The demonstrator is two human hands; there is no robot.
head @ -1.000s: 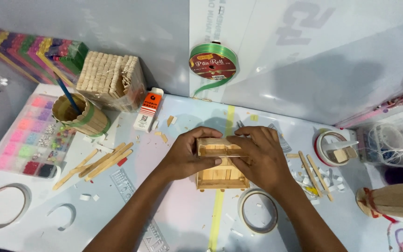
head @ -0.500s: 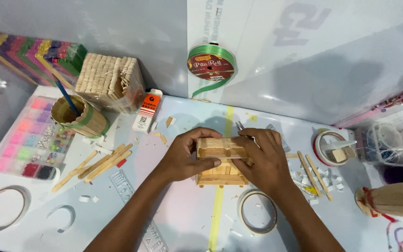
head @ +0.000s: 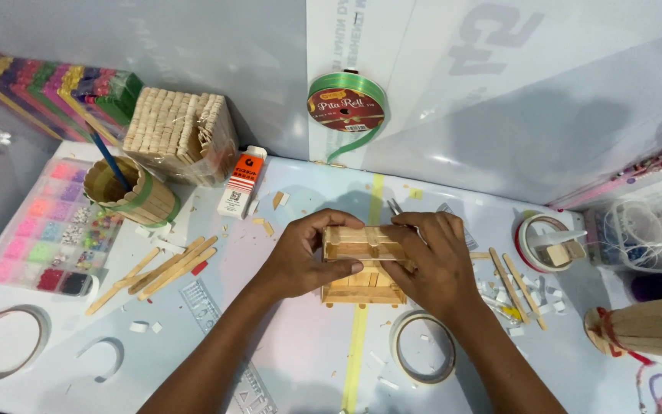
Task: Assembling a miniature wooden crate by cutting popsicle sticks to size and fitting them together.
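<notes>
A small box-like model built of wooden craft sticks (head: 362,268) stands on the white table (head: 300,360) in the middle of the view. My left hand (head: 300,257) grips its left side, with the thumb lying along the front of the top layer. My right hand (head: 434,264) holds the right side, fingers curled over the top. Both hands press the upper slab of sticks against the lower part. The model's right end is hidden under my right hand.
Loose craft sticks (head: 166,266) lie left of the model, more sticks (head: 516,285) on the right. A glue bottle (head: 241,182), stick-built cup (head: 126,192), bead tray (head: 40,241), green ribbon spool (head: 346,107) and tape rolls (head: 423,356) surround the work area.
The upper slab of sticks has been tipped up and set on top of the model. Both hands shifted slightly, still around the model.
</notes>
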